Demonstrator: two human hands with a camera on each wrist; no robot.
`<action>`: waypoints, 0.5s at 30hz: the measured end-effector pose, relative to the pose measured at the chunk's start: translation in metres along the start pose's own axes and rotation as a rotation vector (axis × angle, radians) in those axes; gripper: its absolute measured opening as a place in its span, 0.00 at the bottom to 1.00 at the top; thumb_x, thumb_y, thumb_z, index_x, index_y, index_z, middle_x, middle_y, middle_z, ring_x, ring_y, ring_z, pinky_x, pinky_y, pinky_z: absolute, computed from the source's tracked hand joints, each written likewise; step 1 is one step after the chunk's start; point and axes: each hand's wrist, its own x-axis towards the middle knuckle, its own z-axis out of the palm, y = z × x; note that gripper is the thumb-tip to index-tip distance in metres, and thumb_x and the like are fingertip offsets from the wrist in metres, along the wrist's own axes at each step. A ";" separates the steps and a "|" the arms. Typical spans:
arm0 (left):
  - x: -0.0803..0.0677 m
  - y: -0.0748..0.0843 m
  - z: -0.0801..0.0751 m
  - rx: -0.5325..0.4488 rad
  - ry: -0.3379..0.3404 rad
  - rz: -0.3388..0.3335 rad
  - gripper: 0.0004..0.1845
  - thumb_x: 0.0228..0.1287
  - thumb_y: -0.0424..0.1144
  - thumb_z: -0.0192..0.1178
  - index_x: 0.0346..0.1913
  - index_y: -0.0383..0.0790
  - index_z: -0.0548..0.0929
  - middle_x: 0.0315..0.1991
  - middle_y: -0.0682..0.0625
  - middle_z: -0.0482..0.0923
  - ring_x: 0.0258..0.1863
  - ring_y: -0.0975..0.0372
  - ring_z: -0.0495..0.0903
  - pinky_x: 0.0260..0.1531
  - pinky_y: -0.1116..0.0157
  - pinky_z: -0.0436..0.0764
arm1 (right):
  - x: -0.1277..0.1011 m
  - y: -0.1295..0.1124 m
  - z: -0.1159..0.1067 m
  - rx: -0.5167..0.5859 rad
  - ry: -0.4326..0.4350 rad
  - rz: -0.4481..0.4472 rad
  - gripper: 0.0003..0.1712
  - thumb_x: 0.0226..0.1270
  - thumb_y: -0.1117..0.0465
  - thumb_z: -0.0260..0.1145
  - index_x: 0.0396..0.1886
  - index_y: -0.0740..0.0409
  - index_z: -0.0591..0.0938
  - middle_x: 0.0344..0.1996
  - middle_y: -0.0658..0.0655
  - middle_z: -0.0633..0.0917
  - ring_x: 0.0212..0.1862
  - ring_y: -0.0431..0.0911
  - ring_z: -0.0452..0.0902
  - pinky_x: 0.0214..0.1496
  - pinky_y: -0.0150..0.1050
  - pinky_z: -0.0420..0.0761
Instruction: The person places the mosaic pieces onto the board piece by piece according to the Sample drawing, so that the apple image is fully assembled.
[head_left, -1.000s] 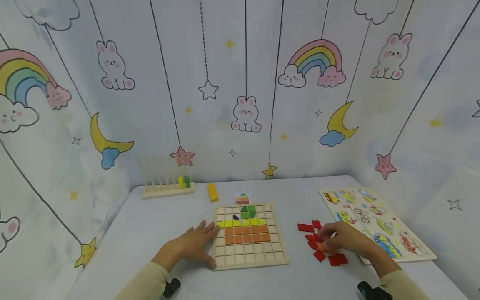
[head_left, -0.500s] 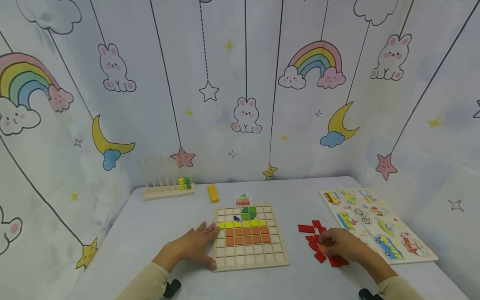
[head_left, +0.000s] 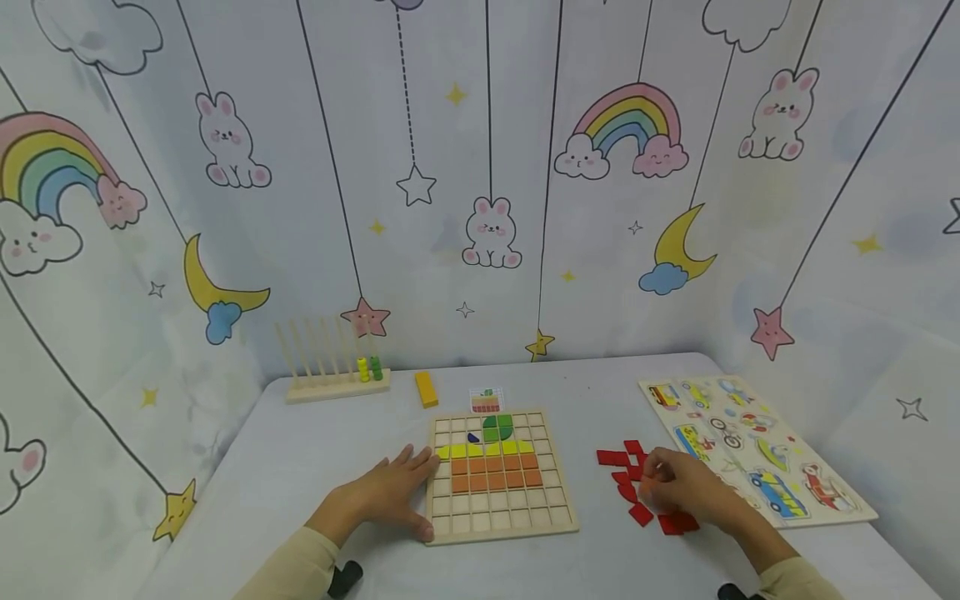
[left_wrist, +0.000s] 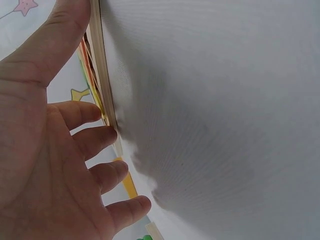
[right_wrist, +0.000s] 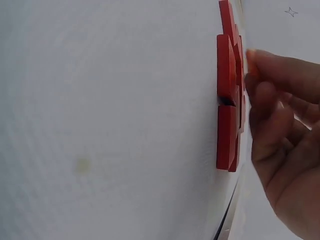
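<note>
My left hand (head_left: 401, 492) lies flat on the grey table, fingers spread, touching the left edge of a wooden grid board (head_left: 558, 508). The board carries green, yellow and orange tiles in its upper rows. In the left wrist view the fingers (left_wrist: 95, 142) rest against the board's edge (left_wrist: 102, 75). My right hand (head_left: 660, 483) is curled over a pile of red pieces (head_left: 613, 457) to the right of the board and pinches a small orange piece at its fingertips. The right wrist view shows the red pieces (right_wrist: 226, 100) edge-on beside my curled fingers (right_wrist: 275, 115).
A vehicle picture puzzle (head_left: 750, 442) lies at the right edge of the table. At the back stand a wooden peg rack (head_left: 333, 375) with beads, a yellow block (head_left: 426, 388) and a small pattern card (head_left: 485, 401). Cartoon-print curtains wall the table in.
My right hand has shifted slightly left over the red pile, fingers closing on the orange piece. The left hand has stayed in place.
</note>
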 end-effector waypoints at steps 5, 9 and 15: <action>0.000 0.000 0.000 -0.005 -0.002 -0.001 0.62 0.43 0.67 0.76 0.79 0.44 0.62 0.80 0.43 0.56 0.80 0.41 0.50 0.72 0.34 0.57 | 0.005 -0.008 -0.004 0.243 0.072 0.090 0.34 0.64 0.44 0.74 0.66 0.53 0.80 0.41 0.58 0.84 0.39 0.51 0.80 0.36 0.39 0.84; -0.001 0.001 -0.001 -0.004 0.003 0.003 0.62 0.43 0.67 0.76 0.79 0.43 0.62 0.80 0.43 0.56 0.80 0.40 0.51 0.72 0.34 0.57 | 0.014 -0.024 -0.003 0.518 0.090 0.079 0.38 0.67 0.48 0.73 0.72 0.58 0.74 0.51 0.55 0.84 0.48 0.51 0.84 0.48 0.36 0.86; -0.001 0.001 -0.003 -0.010 -0.002 -0.005 0.62 0.43 0.67 0.76 0.79 0.43 0.62 0.80 0.43 0.56 0.80 0.40 0.50 0.72 0.34 0.56 | 0.037 -0.071 0.023 0.765 0.019 -0.011 0.34 0.71 0.60 0.69 0.72 0.66 0.71 0.54 0.56 0.83 0.51 0.49 0.83 0.54 0.35 0.85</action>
